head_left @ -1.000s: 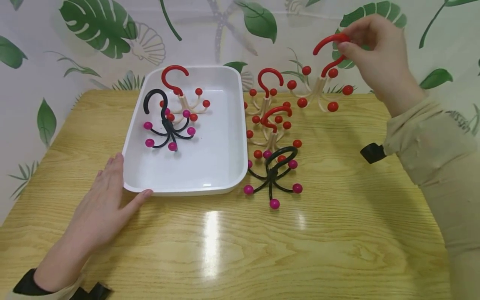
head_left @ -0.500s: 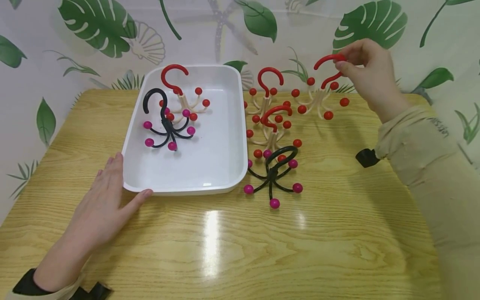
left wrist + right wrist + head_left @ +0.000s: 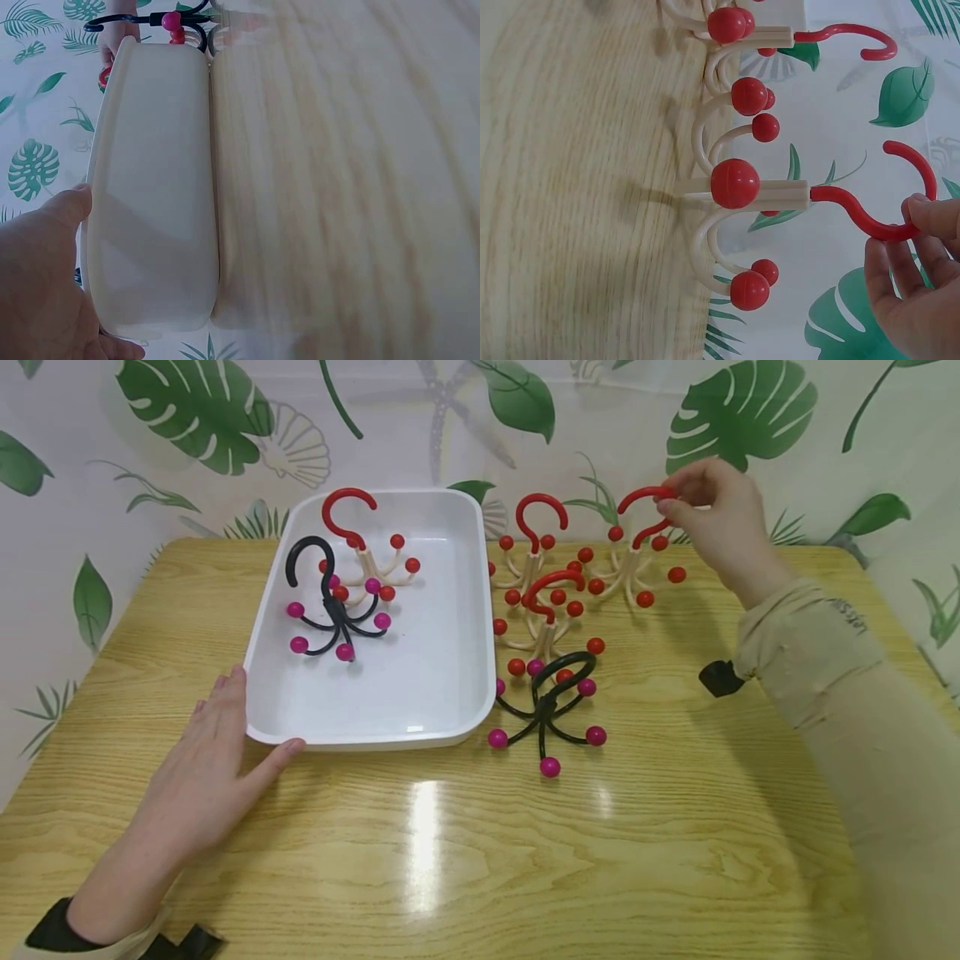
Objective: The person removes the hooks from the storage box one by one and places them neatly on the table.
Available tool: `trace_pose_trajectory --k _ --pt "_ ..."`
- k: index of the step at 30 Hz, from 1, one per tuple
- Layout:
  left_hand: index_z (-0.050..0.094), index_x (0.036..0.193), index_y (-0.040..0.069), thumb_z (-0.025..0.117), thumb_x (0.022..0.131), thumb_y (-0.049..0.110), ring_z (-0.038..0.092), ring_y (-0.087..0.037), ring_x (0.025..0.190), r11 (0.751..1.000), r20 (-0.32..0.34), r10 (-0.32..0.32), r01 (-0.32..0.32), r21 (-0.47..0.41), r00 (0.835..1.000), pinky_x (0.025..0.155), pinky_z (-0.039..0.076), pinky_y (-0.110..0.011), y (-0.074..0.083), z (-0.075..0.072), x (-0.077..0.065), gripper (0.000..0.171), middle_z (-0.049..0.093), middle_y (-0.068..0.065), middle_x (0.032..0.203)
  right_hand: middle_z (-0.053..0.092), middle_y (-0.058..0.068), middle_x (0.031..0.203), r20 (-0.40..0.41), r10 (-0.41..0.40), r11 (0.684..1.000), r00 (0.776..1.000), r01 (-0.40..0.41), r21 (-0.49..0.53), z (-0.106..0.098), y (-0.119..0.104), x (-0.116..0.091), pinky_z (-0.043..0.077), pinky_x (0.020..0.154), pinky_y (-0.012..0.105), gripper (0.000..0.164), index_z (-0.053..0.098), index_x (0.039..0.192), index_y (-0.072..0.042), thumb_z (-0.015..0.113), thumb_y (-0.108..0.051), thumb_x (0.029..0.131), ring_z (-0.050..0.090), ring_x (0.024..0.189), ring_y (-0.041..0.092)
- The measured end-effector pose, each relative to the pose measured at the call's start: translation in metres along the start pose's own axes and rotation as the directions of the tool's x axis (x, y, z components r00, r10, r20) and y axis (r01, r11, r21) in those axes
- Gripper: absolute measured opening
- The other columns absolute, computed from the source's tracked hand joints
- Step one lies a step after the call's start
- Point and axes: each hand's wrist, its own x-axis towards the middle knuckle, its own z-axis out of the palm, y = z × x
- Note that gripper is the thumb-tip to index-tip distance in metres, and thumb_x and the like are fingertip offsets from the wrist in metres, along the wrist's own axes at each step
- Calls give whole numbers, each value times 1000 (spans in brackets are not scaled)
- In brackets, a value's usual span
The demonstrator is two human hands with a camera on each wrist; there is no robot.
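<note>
My right hand (image 3: pixel 723 531) pinches the red hook of a cream multi-arm hook hanger (image 3: pixel 632 564) with red ball tips. In the right wrist view, thumb and fingers hold the curve of that hook. The hanger is upright at the table's back edge, right of similar ones; whether its base touches the table I cannot tell. My left hand (image 3: pixel 195 777) rests against the near left corner of the white tray (image 3: pixel 408 693), fingers straight, thumb along the front rim. Inside the tray stand a cream hanger with red hook (image 3: pixel 365 560) and a black hanger with pink balls (image 3: pixel 335 610).
Right of the tray stand two cream hangers, a rear one (image 3: pixel 533 562) and a nearer one (image 3: pixel 548 631), with a black hanger (image 3: pixel 546 706) in front, close to the tray's side. The wooden table (image 3: pixel 637 860) meets a leaf-patterned wall covering (image 3: pixel 420 435) behind.
My right hand has lowered the held hanger and moved it left, nearer the other cream hangers. The left hand and the tray stay where they were.
</note>
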Motion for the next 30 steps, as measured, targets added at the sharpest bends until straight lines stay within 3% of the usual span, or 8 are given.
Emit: trace_pose_trajectory --k 30 --pt "-14 150 3 41 94 60 -7 -36 143 1000 5 -11 11 3 1000 116 -3 -46 1 0 0 97 -6 -23 156 55 -5 104 41 47 995 998 -43 -87 6 9 3 47 79 20 20 55 113 -18 61 -21 94 49 100 13"
